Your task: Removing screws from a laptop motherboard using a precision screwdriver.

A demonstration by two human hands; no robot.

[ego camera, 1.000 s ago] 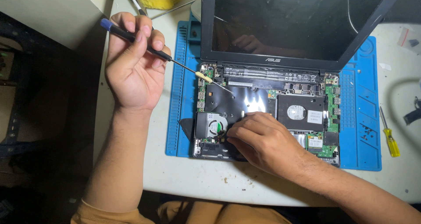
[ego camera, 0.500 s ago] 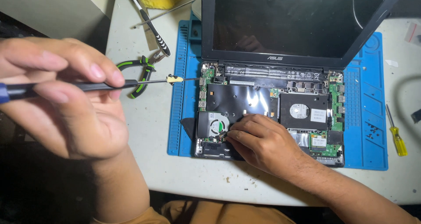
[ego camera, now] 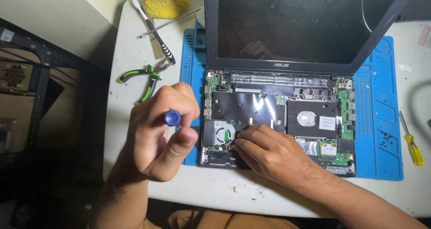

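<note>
Left hand point(ego camera: 155, 135) raised above counter edge, fingers closed round a blue-handled screwdriver point(ego camera: 172, 117). Only its round blue end cap shows, facing the camera; long axis runs approx along the line of sight, cap toward the lens, shaft and tip hidden behind the fist. Tip heading cannot be told. Cap: smooth, round, dark blue, slight gloss, pinched between thumb and forefinger. The tool sits just left of the laptop base, over the left margin of the mat.

Right hand point(ego camera: 267, 152) lies palm down on the opened black laptop with bare circuit boards point(ego camera: 274, 117), fingers bent and pressed at the lower left of the chassis, tips touching or just beside the round cooling fan point(ego camera: 223, 133). Whether they pinch anything: cannot tell, tips partly hidden.

Laptop: bottom shell exposed, green boards at right and left edges, black shielding film at centre, square drive bay at right-centre. Dark screen point(ego camera: 305, 22) stands open at the far side. Unit rests on a blue ribbed silicone work mat point(ego camera: 379, 121) on the white counter point(ego camera: 130, 76).

Surrounds: green-and-black handled pliers point(ego camera: 143, 78) left of mat; a black-and-white handled brush point(ego camera: 155, 29) beyond them; a yellow sponge point(ego camera: 166, 0) at the far edge; a small yellow-handled screwdriver point(ego camera: 411, 141) right of mat, well apart from both hands.
</note>
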